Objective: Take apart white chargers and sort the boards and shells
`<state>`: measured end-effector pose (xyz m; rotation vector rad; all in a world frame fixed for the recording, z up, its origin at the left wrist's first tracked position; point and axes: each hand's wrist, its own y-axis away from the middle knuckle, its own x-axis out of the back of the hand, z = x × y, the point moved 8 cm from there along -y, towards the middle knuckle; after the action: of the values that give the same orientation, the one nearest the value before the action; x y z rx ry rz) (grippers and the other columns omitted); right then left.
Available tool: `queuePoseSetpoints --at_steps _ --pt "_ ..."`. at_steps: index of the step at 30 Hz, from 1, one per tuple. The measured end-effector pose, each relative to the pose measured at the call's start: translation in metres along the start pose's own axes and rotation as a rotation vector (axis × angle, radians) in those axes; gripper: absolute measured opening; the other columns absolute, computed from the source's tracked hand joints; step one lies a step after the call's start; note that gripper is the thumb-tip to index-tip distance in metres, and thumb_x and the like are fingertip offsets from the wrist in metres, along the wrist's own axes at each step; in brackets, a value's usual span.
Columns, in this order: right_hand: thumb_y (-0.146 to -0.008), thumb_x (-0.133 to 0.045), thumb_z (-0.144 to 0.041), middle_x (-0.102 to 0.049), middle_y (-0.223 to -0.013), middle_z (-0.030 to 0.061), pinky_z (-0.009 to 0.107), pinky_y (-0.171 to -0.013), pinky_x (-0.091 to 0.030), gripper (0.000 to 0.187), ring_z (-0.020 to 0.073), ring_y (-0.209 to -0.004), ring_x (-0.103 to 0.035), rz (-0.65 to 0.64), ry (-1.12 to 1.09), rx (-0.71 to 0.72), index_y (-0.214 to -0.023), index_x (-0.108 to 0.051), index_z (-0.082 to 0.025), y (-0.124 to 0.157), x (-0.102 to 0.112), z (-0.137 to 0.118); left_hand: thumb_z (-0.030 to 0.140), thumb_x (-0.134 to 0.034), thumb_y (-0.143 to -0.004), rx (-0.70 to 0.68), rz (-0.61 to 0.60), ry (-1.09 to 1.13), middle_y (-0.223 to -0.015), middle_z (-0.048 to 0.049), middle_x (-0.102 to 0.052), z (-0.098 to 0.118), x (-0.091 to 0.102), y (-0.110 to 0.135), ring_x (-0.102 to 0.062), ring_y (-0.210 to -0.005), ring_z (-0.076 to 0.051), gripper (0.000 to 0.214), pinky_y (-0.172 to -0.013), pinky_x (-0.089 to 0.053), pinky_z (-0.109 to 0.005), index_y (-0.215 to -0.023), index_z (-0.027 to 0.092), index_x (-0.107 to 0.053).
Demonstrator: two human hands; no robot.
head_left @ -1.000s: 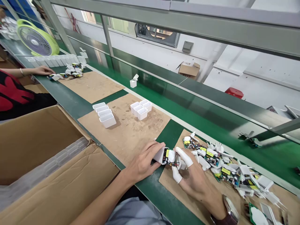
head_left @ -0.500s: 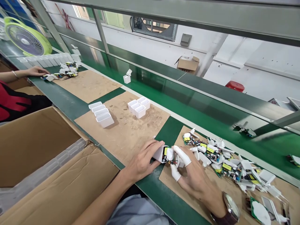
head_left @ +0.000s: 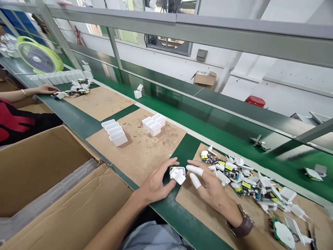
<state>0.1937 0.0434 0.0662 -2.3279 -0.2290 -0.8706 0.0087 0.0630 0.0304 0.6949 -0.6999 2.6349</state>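
A white plastic case (head_left: 171, 173) stands upright on the green bench edge between my hands, with a white plug piece (head_left: 178, 174) sticking out of its top. Around its left side curves my left hand (head_left: 157, 182), thumb and fingers apart; whether the thumb touches the case is unclear. My right hand (head_left: 212, 185) is just right of the case, fingers spread and holding nothing. White finger cots cover two of its fingertips. Beyond it lies a pile of circuit boards with white plug parts (head_left: 244, 184) on a brown board.
Open white cases stand in one group (head_left: 118, 137) and another (head_left: 155, 127) on the middle brown board (head_left: 135, 156). A cardboard box (head_left: 78, 208) is at lower left. A co-worker's hand (head_left: 48, 89) rests near more parts. Tweezers (head_left: 310, 236) lie at lower right.
The circuit board has gone down into the white case, which has turned from tilted to upright. Both hands have loosened, and my right fingers have come off the plug piece.
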Motion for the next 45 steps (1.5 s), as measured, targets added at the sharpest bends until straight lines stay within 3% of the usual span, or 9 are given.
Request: queuePoseSetpoints --at_steps 5,10,14,21,23,26,29,33,45 --pt "-0.103 -0.057 -0.016 -0.058 -0.152 0.0146 0.052 -0.110 -0.058 0.046 0.0280 -0.137 -0.061 -0.128 0.032 0.107 -0.148 -0.056 -0.028 0.004 -0.027 0.000 0.031 -0.057 -0.106 0.162 0.093 0.173 -0.143 -0.0146 -0.067 -0.013 0.000 0.012 -0.068 -0.130 -0.026 0.057 -0.113 -0.056 -0.049 -0.159 0.024 -0.038" --pt "-0.104 -0.058 -0.016 -0.064 -0.140 0.0156 0.046 -0.101 -0.063 0.045 0.0265 -0.127 -0.067 -0.147 -0.002 0.188 -0.147 -0.055 -0.027 0.002 -0.043 -0.006 0.028 -0.047 -0.110 0.115 0.029 0.189 -0.157 -0.0194 -0.055 -0.001 -0.004 0.014 -0.055 -0.146 -0.029 0.074 -0.124 -0.042 -0.060 -0.170 0.028 -0.004" --pt "-0.102 -0.055 -0.012 -0.066 -0.132 0.0145 0.040 -0.091 -0.066 0.041 0.0248 -0.117 -0.071 -0.111 -0.027 0.176 -0.141 -0.058 -0.025 -0.004 -0.040 -0.008 0.029 -0.056 -0.106 0.090 0.005 0.162 -0.168 -0.0189 -0.041 0.001 -0.006 0.014 -0.039 -0.157 -0.030 0.091 -0.127 -0.036 -0.063 -0.169 0.030 0.010" --pt "-0.099 -0.056 -0.009 -0.066 -0.130 0.0126 0.042 -0.095 -0.064 0.038 0.0251 -0.115 -0.070 0.001 -0.028 0.148 -0.132 -0.059 -0.027 -0.012 -0.021 -0.012 0.040 -0.079 -0.092 0.083 0.056 0.158 -0.170 -0.0207 -0.035 -0.002 -0.002 0.015 -0.038 -0.157 -0.036 0.119 -0.125 -0.038 -0.063 -0.169 0.029 0.011" --pt "-0.098 -0.055 -0.009 -0.067 -0.128 0.0134 0.042 -0.091 -0.066 0.037 0.0256 -0.112 -0.071 -0.080 -0.025 0.137 -0.131 -0.060 -0.025 -0.009 -0.031 -0.009 0.039 -0.080 -0.091 0.076 0.060 0.155 -0.167 -0.0194 -0.041 -0.003 -0.002 0.014 -0.042 -0.155 -0.035 0.118 -0.125 -0.041 -0.061 -0.169 0.031 0.007" --pt "-0.098 -0.054 -0.008 -0.066 -0.127 0.0152 0.043 -0.090 -0.067 0.035 0.0268 -0.112 -0.071 -0.138 -0.017 0.129 -0.129 -0.061 -0.023 -0.003 -0.044 -0.005 0.029 -0.068 -0.100 0.054 0.149 0.145 -0.145 -0.0131 -0.062 -0.004 0.003 0.013 -0.056 -0.142 -0.029 0.090 -0.121 -0.047 -0.055 -0.169 0.033 -0.010" --pt "-0.100 -0.052 -0.009 -0.066 -0.131 0.0162 0.044 -0.090 -0.067 0.038 0.0275 -0.116 -0.071 -0.104 0.011 0.130 -0.135 -0.058 -0.023 0.001 -0.047 -0.002 0.025 -0.057 -0.105 0.075 0.225 0.156 -0.123 -0.0083 -0.068 -0.007 0.009 0.013 -0.067 -0.124 -0.023 0.060 -0.110 -0.057 -0.045 -0.161 0.031 -0.034" --pt "-0.103 -0.050 -0.012 -0.066 -0.134 0.0194 0.046 -0.092 -0.068 0.045 0.0301 -0.118 -0.072 -0.047 0.077 0.139 -0.147 -0.046 -0.018 0.004 -0.045 -0.001 0.028 -0.056 -0.106 0.187 0.204 0.143 -0.124 -0.0090 -0.068 -0.012 0.010 0.015 -0.069 -0.116 -0.023 0.035 -0.102 -0.060 -0.040 -0.140 0.027 -0.056" --pt "-0.098 -0.048 -0.008 -0.064 -0.121 0.0185 0.047 -0.083 -0.067 0.032 0.0304 -0.103 -0.068 -0.209 0.129 0.103 -0.129 -0.055 -0.015 -0.001 -0.055 -0.003 0.029 -0.053 -0.108 0.208 0.179 0.213 -0.122 -0.0076 -0.068 -0.012 0.013 0.010 -0.065 -0.117 -0.022 0.018 -0.104 -0.056 -0.038 -0.121 0.024 -0.063"
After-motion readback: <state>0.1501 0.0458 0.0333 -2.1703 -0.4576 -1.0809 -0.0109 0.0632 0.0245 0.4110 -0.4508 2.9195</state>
